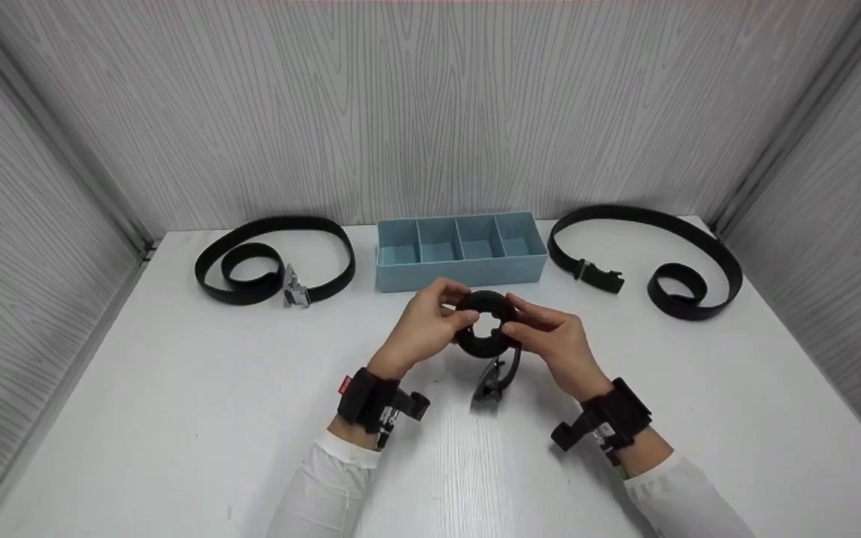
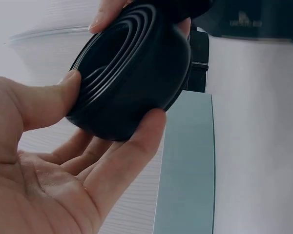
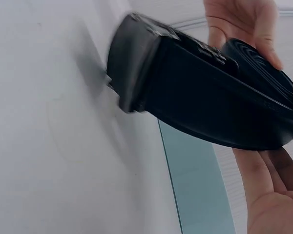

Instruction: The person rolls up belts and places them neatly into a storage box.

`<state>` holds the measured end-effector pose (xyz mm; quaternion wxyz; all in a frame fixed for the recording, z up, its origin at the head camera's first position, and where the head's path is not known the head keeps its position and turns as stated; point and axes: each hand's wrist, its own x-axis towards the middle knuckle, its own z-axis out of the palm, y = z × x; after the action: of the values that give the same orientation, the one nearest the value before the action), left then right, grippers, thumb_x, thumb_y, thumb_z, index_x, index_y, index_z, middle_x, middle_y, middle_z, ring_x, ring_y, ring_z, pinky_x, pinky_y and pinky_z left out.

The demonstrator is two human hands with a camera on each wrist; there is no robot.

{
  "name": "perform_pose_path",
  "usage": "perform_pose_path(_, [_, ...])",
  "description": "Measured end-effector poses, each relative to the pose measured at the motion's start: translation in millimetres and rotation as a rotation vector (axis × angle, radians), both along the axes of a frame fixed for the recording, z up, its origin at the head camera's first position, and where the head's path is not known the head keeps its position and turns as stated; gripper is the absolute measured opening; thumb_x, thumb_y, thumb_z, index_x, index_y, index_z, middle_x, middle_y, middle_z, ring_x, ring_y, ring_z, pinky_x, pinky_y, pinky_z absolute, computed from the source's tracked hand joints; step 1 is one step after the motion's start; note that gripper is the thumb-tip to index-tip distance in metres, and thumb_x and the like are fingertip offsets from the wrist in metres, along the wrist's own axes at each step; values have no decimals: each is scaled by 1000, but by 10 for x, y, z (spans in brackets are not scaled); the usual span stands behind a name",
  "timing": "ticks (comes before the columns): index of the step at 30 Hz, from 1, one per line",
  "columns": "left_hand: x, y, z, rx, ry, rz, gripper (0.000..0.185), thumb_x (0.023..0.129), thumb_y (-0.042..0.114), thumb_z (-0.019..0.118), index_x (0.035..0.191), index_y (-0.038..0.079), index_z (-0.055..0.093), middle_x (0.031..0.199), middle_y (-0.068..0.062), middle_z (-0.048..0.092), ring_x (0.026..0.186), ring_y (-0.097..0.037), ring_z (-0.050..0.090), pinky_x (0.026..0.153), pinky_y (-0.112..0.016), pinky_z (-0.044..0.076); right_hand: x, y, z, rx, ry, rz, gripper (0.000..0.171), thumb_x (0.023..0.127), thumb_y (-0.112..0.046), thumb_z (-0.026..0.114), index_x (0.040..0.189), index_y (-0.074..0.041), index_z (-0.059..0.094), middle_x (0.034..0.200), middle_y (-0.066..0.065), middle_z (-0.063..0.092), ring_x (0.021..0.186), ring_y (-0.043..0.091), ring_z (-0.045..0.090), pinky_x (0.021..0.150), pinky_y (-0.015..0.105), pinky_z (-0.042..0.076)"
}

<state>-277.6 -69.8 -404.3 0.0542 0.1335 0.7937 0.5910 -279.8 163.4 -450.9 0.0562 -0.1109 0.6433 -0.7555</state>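
Observation:
Between both hands is a black belt (image 1: 484, 349), wound into a tight coil with a round hole in its middle. My left hand (image 1: 427, 323) pinches the coil's left side, thumb on the near face and fingers behind. On the right side my right hand (image 1: 554, 340) grips it between thumb and fingers. A short end with a metal buckle (image 1: 487, 382) hangs below the coil. The left wrist view shows the layered turns of the coil (image 2: 136, 73); in the right wrist view the buckle (image 3: 132, 61) juts out to the left.
Behind the hands stands a blue box (image 1: 460, 270) with several compartments. A loosely looped black belt (image 1: 333, 288) with a silver buckle lies at the back left, another black belt (image 1: 729, 276) at the back right. Wood-grain panels (image 1: 430, 104) enclose the white table (image 1: 214, 418).

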Motion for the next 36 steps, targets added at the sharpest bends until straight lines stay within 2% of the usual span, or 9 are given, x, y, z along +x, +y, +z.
perform_pose_path(4, [-5,5,17,19,-9,-15,37,100,11,70,133,-1,57,120,-17,67,98,-24,73,73,-31,59,-3,16,26,16,24,-6,50,93,-3,78,140,-3,62,124,16,73,103,21,75,88,37,60])
perform_pose_path(11, [9,-18,47,37,-31,-122,37,101,13,71,132,0,55,122,-18,66,99,-23,72,75,-35,60,-20,133,165,111,70,49,49,91,-5,81,137,-1,65,125,15,73,103,22,75,87,39,61])
perform_pose_path(17, [10,-33,25,-55,-31,-203,37,100,14,72,130,1,58,120,-16,67,94,-20,72,71,-30,57,-12,195,217,235,53,165,50,91,-11,82,138,-2,65,129,15,71,104,20,75,86,36,61])
perform_pose_path(19, [10,-27,13,-75,-36,-195,36,100,14,72,131,2,58,119,-16,67,94,-20,72,71,-30,58,-5,179,203,234,41,167,50,91,-13,82,137,-2,66,129,16,71,103,21,75,86,36,61])
perform_pose_path(23, [10,4,0,-50,-47,-126,35,100,12,71,131,2,59,119,-15,67,94,-20,72,72,-31,59,-4,116,142,163,26,93,48,92,-11,82,136,-1,67,127,17,72,102,22,76,88,38,60])
perform_pose_path(27, [3,22,-14,4,-30,-46,36,100,11,70,132,1,58,119,-16,67,95,-21,72,72,-31,60,-8,53,74,75,22,11,48,92,-8,80,137,1,65,125,15,73,103,23,75,89,38,60])
perform_pose_path(30, [-12,24,-22,42,-20,-3,36,100,10,71,132,0,58,119,-16,67,97,-23,73,72,-31,60,-9,26,38,34,26,-15,48,92,-5,80,138,0,64,125,15,73,104,23,75,90,38,60])
perform_pose_path(33, [-25,14,-22,49,-33,1,36,99,10,71,132,0,57,119,-16,67,97,-24,73,71,-32,60,-15,27,24,34,30,-9,48,92,-4,80,137,0,64,125,16,73,104,23,75,89,39,60])
perform_pose_path(36, [-24,0,-11,17,-50,-40,36,101,11,70,132,0,55,121,-18,66,95,-24,72,71,-33,61,-27,58,34,62,26,17,48,92,-6,80,137,0,64,125,16,72,103,23,75,90,41,59])
